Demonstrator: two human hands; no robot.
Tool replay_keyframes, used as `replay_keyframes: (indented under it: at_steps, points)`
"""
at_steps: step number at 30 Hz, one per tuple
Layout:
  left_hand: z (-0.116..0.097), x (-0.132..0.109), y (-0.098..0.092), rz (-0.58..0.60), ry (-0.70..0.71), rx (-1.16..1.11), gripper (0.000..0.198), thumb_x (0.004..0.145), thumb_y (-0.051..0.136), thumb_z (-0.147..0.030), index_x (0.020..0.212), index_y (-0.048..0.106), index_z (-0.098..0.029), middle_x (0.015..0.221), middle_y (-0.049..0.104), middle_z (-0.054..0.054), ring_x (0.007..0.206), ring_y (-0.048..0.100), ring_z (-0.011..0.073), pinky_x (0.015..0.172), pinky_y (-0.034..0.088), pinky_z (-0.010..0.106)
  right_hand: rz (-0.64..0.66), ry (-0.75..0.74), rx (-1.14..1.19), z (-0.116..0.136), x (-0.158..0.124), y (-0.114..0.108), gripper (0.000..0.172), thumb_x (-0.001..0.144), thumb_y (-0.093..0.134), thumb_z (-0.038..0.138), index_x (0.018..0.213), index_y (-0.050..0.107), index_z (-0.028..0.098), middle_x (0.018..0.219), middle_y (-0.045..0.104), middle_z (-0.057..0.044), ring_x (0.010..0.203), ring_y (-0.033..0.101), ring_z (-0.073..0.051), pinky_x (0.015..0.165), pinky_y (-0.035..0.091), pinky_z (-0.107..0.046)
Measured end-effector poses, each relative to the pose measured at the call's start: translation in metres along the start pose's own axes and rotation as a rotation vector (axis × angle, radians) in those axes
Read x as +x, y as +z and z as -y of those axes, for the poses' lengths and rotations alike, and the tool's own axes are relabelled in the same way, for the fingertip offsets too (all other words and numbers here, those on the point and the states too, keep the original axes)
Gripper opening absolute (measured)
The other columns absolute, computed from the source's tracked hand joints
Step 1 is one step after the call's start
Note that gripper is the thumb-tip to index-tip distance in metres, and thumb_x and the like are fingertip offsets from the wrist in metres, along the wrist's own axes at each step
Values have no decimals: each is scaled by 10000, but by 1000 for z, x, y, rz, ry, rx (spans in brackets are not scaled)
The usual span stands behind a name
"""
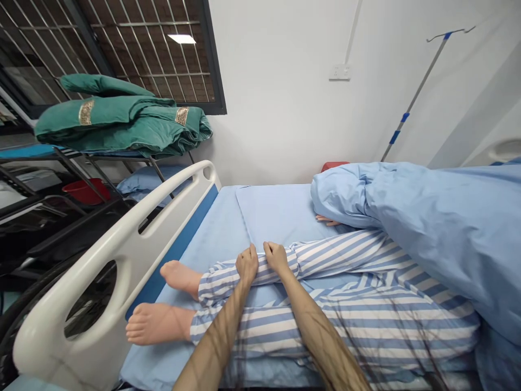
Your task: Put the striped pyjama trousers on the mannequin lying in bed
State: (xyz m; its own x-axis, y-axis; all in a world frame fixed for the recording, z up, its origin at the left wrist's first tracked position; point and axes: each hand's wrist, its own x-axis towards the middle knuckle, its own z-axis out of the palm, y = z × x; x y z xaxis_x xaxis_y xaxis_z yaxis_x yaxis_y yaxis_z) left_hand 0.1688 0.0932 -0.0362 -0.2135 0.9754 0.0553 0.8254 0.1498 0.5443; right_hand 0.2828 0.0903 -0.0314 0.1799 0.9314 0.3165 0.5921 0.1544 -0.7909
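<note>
Blue-striped trouser leg (337, 255) lies lengthwise on the bed (211, 250), under two half-curled hands. The left hand (246, 265) sits nearer the bare foot (181, 278), the right hand (275, 258) just beside it; I can't tell their grip from here. Left of the bed stands the white rail (101, 266); beyond the leg, the blue blanket (431, 233).

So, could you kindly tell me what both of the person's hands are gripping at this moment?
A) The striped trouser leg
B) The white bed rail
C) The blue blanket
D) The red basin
A. The left hand and the right hand both curl over the blue-and-white striped trouser leg.
</note>
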Motion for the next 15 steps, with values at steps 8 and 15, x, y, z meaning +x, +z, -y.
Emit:
replay_keyframes:
  at_steps: [8,15]
  points:
    - [-38,20,-20,67,115,-176,515,971,307,-328,575,598,-174,625,647,61,639,566,145,634,357,255,-60,36,173,-9,2,2,457,909,331,435,508,295,221,467,315,43,517,321,-106,554,224,-294]
    - [-47,4,4,68,123,-76,523,987,307,-393,797,737,-164,847,745,114,795,642,192,688,392,269,-73,46,222,-14,1,4,430,888,345,451,529,357,214,490,396,34,540,363,-115,541,261,-270]
